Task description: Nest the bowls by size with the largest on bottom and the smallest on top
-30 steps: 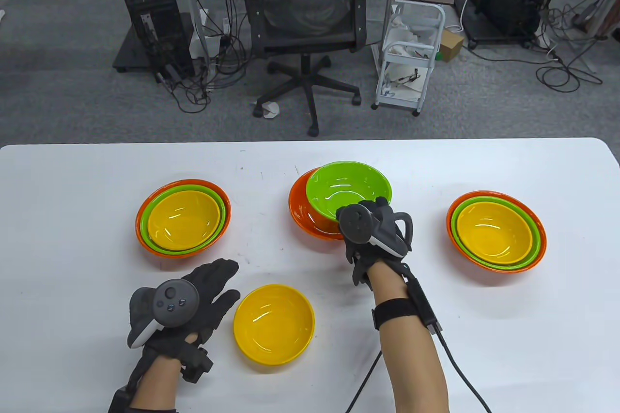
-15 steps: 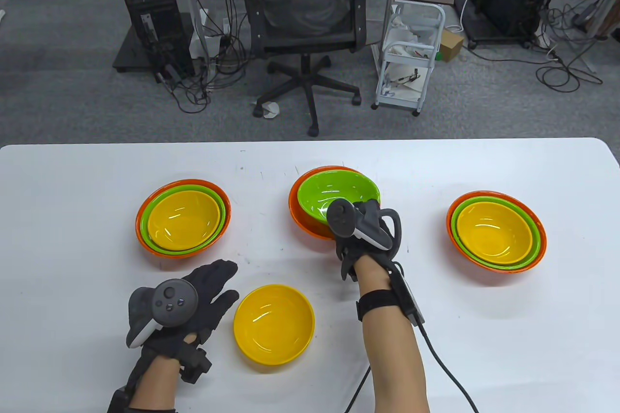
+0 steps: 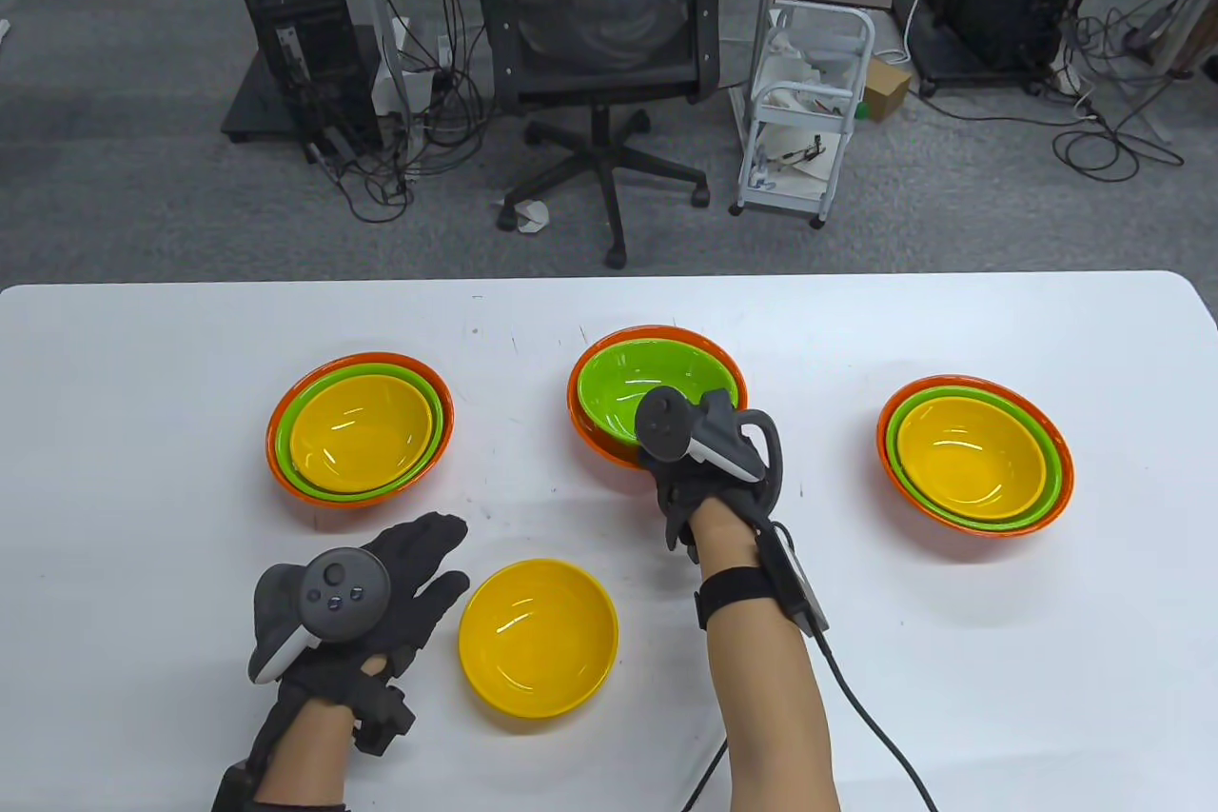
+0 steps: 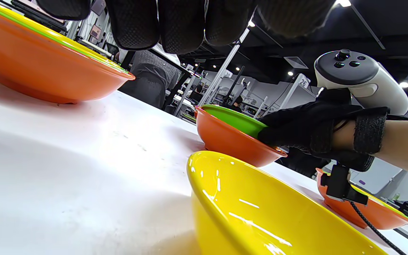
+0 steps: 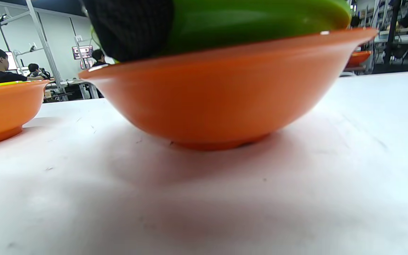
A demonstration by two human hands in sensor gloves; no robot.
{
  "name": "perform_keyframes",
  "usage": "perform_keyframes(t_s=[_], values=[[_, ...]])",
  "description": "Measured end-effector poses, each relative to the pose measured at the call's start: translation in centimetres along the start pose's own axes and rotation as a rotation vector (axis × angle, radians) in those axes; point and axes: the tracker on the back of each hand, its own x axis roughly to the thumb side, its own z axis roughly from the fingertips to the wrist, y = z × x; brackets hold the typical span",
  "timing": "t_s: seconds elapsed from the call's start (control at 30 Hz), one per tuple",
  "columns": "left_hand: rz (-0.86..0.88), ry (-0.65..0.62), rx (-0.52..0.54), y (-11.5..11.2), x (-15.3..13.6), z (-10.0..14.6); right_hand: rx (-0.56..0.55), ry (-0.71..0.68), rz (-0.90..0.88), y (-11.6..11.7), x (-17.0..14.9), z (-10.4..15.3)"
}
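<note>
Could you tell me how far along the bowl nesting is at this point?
Done: the left stack and the right stack each show orange, green and yellow nested. In hand: the right hand holds the green bowl at its near rim, seated in the middle orange bowl. Left: the loose yellow bowl, beside the left hand, goes on top.

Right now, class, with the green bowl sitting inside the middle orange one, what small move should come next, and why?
Probably the right hand should let go of the green bowl, since it already sits inside the orange bowl. That frees the stack for the loose yellow bowl beside the left hand.
</note>
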Motion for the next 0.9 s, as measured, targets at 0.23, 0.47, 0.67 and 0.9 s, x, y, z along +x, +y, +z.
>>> perform_keyframes(t_s=[0.23,0.47,0.67,0.9], values=[[-0.003,0.004,-0.013,0.0,0.0,0.0,0.093,0.029,-0.079,0.6,-0.5,0.0],[-0.007,0.005,-0.021,-0.1,0.0,-0.1,0.075,0.019,-0.092,0.4,-0.5,0.5],[-0.013,0.008,-0.029,-0.2,0.0,-0.1,0.016,-0.052,-0.07,-0.3,-0.2,2.5],[-0.027,0.012,-0.041,-0.5,0.2,-0.2,-0.056,-0.126,-0.092,-1.6,-0.9,6.8]])
